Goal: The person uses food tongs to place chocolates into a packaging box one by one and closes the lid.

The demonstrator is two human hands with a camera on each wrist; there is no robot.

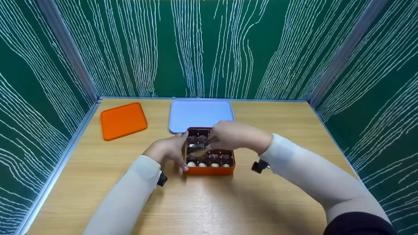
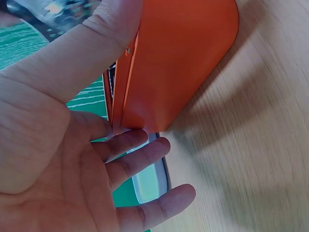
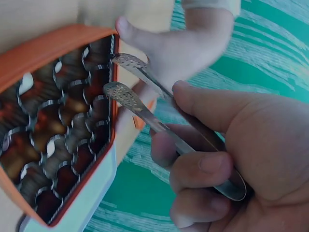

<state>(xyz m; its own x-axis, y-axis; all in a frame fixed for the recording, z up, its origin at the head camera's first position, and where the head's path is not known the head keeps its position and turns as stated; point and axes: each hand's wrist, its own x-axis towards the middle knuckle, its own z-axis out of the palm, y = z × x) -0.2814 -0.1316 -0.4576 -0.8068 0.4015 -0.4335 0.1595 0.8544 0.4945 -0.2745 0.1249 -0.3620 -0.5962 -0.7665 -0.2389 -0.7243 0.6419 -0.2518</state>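
Observation:
An orange box (image 1: 211, 171) stands on the table, its dark divided insert (image 1: 214, 157) facing up. Chocolates (image 1: 202, 164), some white and some dark, sit in several compartments. My left hand (image 1: 169, 148) rests along the box's left side, thumb near the front corner and fingers towards the back. In the left wrist view its fingers (image 2: 140, 164) are spread and mostly straight. My right hand (image 1: 225, 135) is above the box, gripping metal tongs (image 3: 164, 128) between thumb and fingers. The tongs' perforated tips stand apart with nothing visible between them; in the head view they are blurred.
Behind the box lies a light blue tray (image 1: 202, 112), close to its back edge. An orange lid-like tray (image 1: 124, 121) lies at the back left. Green panels with white streaks (image 1: 186, 49) surround the wooden table (image 1: 274, 124) at the back and sides.

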